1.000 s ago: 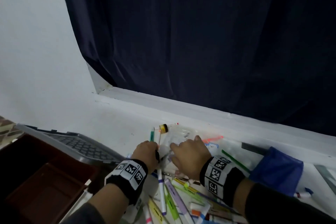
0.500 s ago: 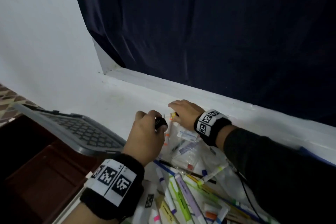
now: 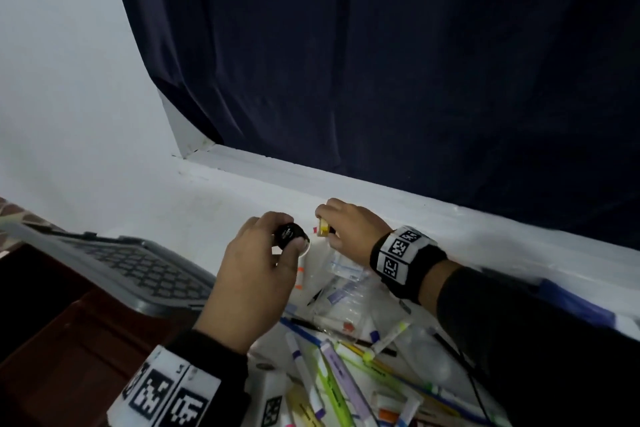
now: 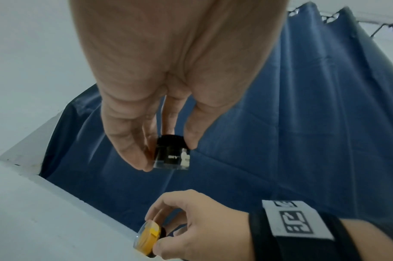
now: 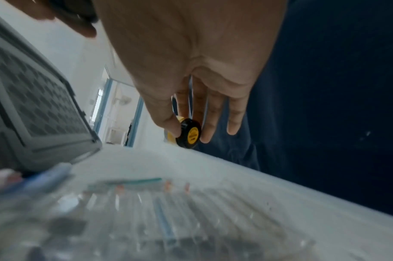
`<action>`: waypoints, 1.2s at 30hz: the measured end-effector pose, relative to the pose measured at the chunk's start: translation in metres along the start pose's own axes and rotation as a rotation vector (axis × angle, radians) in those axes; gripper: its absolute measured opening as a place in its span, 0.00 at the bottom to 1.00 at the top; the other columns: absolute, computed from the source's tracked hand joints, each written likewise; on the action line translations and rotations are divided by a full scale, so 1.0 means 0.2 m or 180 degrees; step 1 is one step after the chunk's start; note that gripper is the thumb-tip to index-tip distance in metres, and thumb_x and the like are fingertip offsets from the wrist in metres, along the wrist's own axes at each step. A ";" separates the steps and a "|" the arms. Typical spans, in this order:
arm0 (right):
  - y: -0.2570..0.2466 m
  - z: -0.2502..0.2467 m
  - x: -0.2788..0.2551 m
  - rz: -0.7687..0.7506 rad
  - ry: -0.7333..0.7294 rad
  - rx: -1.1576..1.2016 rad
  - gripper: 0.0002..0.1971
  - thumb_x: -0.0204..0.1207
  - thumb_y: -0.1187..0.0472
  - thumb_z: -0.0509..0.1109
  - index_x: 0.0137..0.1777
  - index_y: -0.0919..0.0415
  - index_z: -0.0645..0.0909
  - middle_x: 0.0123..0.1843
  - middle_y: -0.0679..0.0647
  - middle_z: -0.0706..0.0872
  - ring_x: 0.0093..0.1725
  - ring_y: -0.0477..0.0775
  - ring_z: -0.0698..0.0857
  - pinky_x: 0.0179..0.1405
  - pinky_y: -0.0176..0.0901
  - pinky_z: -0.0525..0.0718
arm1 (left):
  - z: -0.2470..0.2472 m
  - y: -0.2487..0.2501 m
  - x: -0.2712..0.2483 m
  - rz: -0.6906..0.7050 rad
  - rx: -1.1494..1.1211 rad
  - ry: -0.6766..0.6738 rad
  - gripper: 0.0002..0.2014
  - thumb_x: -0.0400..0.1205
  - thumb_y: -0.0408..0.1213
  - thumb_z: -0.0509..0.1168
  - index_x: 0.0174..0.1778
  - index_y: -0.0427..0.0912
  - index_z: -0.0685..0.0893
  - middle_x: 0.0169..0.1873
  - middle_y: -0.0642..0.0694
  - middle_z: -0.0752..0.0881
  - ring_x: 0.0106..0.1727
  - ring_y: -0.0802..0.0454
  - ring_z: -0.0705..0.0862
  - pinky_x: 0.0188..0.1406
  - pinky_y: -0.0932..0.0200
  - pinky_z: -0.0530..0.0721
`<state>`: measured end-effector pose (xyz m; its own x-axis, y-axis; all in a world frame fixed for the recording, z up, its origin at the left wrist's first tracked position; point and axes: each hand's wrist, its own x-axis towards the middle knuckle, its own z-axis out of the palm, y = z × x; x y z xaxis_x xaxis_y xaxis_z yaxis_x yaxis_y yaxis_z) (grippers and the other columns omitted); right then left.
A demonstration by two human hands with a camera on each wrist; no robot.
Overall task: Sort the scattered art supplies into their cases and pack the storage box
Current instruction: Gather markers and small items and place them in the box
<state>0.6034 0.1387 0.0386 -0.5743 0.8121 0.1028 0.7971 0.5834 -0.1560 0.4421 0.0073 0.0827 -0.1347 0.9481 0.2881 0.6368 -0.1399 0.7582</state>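
two small paint jars are up off the table: my left hand (image 3: 256, 274) pinches the black jar (image 4: 172, 153), my right hand (image 3: 349, 232) the yellow jar (image 4: 149, 237). fingertip grips only; either could slip into the scattered markers (image 3: 332, 374).

Two hands, each holding a small paint jar above the white tabletop (image 4: 45, 220).

The left hand (image 4: 159, 88) hangs fingers-down, its grip pinching a small black-lidded clear jar of black paint (image 4: 172, 154) in the air before a dark blue curtain (image 4: 291, 123). Below, the right hand (image 4: 202, 224), in a black wristband with a printed marker (image 4: 293, 222), grips a small tilted jar of yellow paint (image 4: 147, 235) just at the tabletop.
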 end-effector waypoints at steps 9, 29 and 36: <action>-0.18 -0.40 -0.60 -0.0139 0.0489 -0.0078 0.14 0.75 0.68 0.64 0.61 0.60 0.76 0.57 0.55 0.75 0.44 0.61 0.79 0.43 0.53 0.78 | -0.12 0.26 -0.23 0.0151 -0.0699 -0.0069 0.09 0.84 0.43 0.69 0.60 0.52 0.84 0.55 0.53 0.88 0.56 0.61 0.88 0.48 0.68 0.83; -0.58 -0.22 -1.92 0.0643 0.1016 0.1251 0.10 0.68 0.59 0.74 0.48 0.48 0.81 0.49 0.39 0.78 0.49 0.41 0.82 0.50 0.43 0.83 | 0.14 0.14 -1.18 0.0728 -0.0522 -0.1417 0.14 0.81 0.38 0.74 0.61 0.56 0.85 0.53 0.65 0.86 0.55 0.66 0.86 0.57 0.62 0.85; -0.63 -0.03 -1.93 0.0702 0.0207 0.0934 0.07 0.74 0.54 0.68 0.51 0.51 0.79 0.51 0.44 0.77 0.50 0.49 0.80 0.49 0.48 0.81 | 0.25 0.09 -1.27 0.1064 0.0074 -0.1678 0.16 0.83 0.38 0.70 0.67 0.52 0.81 0.56 0.59 0.83 0.58 0.62 0.81 0.59 0.70 0.77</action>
<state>0.7265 -0.2491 0.0252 -0.3742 0.9224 0.0959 0.8075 0.3750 -0.4554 0.5253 -0.2227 -0.0061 0.4638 0.8684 0.1756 0.5969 -0.4527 0.6624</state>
